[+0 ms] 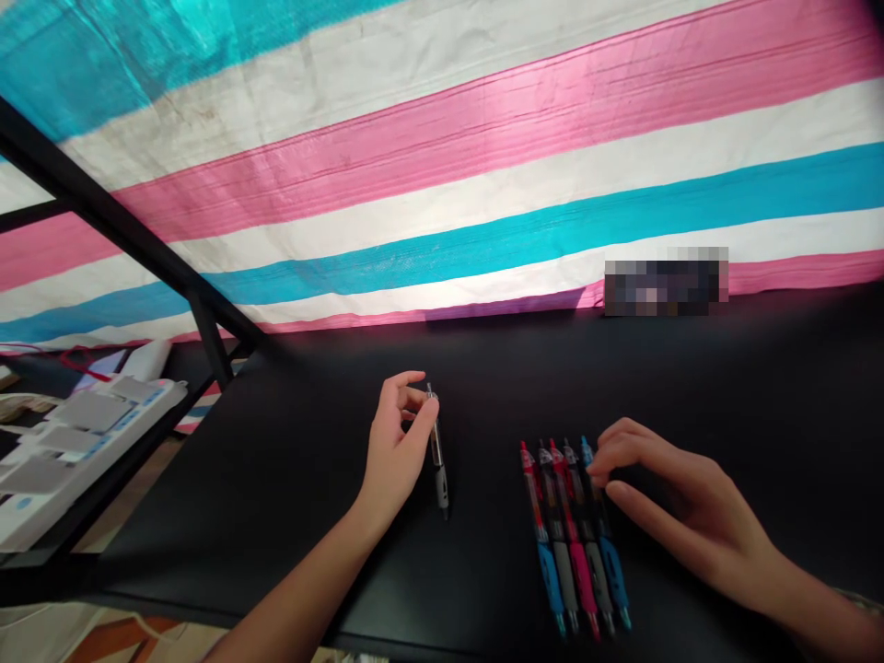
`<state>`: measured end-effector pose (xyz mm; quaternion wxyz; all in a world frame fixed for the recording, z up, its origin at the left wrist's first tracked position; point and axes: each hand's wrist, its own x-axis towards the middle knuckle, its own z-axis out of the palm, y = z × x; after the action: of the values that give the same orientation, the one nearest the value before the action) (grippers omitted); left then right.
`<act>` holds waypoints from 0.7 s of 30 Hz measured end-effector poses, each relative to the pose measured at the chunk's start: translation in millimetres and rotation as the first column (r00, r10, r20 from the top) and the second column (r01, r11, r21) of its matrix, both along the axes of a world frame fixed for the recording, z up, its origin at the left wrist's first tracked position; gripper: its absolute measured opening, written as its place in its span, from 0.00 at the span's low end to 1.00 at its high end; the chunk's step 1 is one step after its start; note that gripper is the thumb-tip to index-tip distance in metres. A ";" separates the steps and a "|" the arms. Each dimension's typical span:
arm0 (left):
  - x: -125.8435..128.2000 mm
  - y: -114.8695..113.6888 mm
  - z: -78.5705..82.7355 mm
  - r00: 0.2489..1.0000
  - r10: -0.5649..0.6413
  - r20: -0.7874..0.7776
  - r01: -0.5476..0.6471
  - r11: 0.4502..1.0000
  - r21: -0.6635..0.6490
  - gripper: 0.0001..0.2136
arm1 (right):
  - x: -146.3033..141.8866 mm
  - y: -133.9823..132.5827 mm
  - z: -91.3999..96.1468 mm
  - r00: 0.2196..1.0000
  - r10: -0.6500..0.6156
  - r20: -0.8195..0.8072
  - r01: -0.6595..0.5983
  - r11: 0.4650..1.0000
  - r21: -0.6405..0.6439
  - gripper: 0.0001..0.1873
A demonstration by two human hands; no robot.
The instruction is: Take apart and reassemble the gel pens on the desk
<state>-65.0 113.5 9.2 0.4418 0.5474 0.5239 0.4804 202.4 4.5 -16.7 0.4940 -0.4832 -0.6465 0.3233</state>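
My left hand (404, 437) has its thumb and fingertips at the top of a retractable ballpoint pen (437, 453) with a clear barrel and grey grip. That pen points tip toward me, on or just over the black table. To its right, several similar pens lie side by side in a row: a red-topped pen with a blue grip (550, 575), grey-gripped ones (564, 575), and one with a pink grip (584, 575). My right hand (680, 502) is beside the row's right end, thumb and fingers apart, fingertips by the top of a blue pen (613, 571).
The black table (290, 516) reaches back to a striped tarp (442, 184). A pixelated dark object (663, 285) stands at the back right. On the left are a black metal frame (138, 230) and a white power strip (89, 433) with plugs and cables.
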 end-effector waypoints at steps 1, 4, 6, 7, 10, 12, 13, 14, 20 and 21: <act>-0.5 0.4 -0.2 0.999 0.005 -0.036 -0.004 1.000 0.026 0.13 | -0.1 -0.1 0.3 1.000 0.004 0.000 -0.004 1.000 -0.001 0.06; -3.1 3.5 -2.0 0.986 0.029 -0.163 -0.018 0.997 0.071 0.12 | 0.5 0.0 1.3 1.000 0.016 0.009 -0.016 1.000 -0.008 0.06; -5.7 7.3 -4.0 0.959 0.047 -0.280 -0.022 0.996 0.092 0.11 | 1.0 0.1 1.5 1.000 0.022 0.010 -0.022 1.000 -0.013 0.06; -7.1 9.6 -5.0 0.936 0.053 -0.347 -0.020 0.995 0.098 0.10 | 1.2 0.1 1.5 1.000 0.022 0.007 -0.022 1.000 -0.014 0.06; -10.8 16.7 -7.7 0.811 0.057 -0.582 -0.009 0.996 0.086 0.11 | 1.8 0.4 1.0 1.000 0.020 -0.001 -0.020 1.000 -0.008 0.06; -12.5 20.4 -8.8 0.721 0.050 -0.691 -0.004 0.998 0.067 0.12 | 3.0 0.7 0.6 1.000 0.026 0.006 -0.026 1.000 0.001 0.06; -13.2 21.8 -9.3 0.691 0.046 -0.721 -0.002 0.998 0.061 0.13 | 3.8 0.9 0.5 0.999 0.034 0.014 -0.034 0.999 0.008 0.05; -13.7 22.7 -9.9 0.674 0.043 -0.737 0.001 0.998 0.059 0.14 | 4.8 1.1 0.4 0.999 0.043 0.024 -0.043 0.999 0.016 0.05; -14.5 24.3 -14.4 0.621 0.031 -0.783 0.031 0.997 0.064 0.16 | 8.4 2.1 -0.9 0.996 0.065 0.062 -0.068 0.997 0.044 0.04; -14.4 24.3 -14.8 0.619 0.039 -0.785 0.033 0.997 0.075 0.16 | 8.4 2.1 -1.1 0.996 0.066 0.061 -0.069 0.996 0.048 0.04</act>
<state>-79.4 137.8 -5.6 0.1450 0.7190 0.6448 0.2149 210.7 6.6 -17.9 0.4753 -0.4580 -0.6848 0.3087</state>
